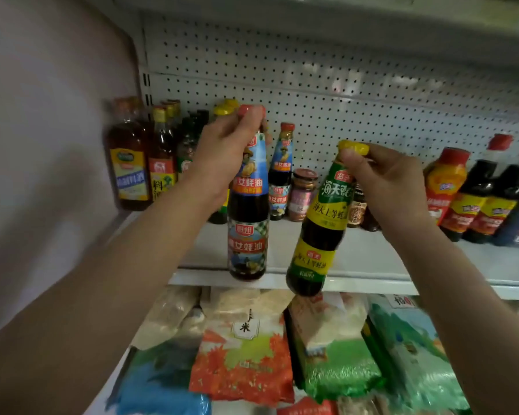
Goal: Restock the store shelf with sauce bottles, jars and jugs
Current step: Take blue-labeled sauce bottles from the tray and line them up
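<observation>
At the far left a pale wall fills the view, and beside it a cluster of amber bottles stands at the end of the shelf, their labels too blurred to read and the ones behind half hidden. The left forearm rises steeply from the lower left corner, and the left hand is bent at the wrist with its fingers curled round the top of a blue-labelled bottle; this grip covers the cap, so only a strip of red shows above the fingertips. That bottle hangs upright in front of the shelf edge, its base level with the front lip and not resting on it. Behind it stand a matching bottle and a small jar, both partly blocked from view. Next comes a green-labelled bottle, tilted with its base swung leftward and hanging just below the shelf lip, clear of the board. The right hand pinches its yellow cap between thumb and fingertips, the remaining fingers folded loosely, the forearm running in from the lower right. A little jar behind this hand is mostly hidden. Further right, dark bottles with red caps are cut off by the frame edge. Below the shelf lie bags of rice, smeared and hard to make out.
</observation>
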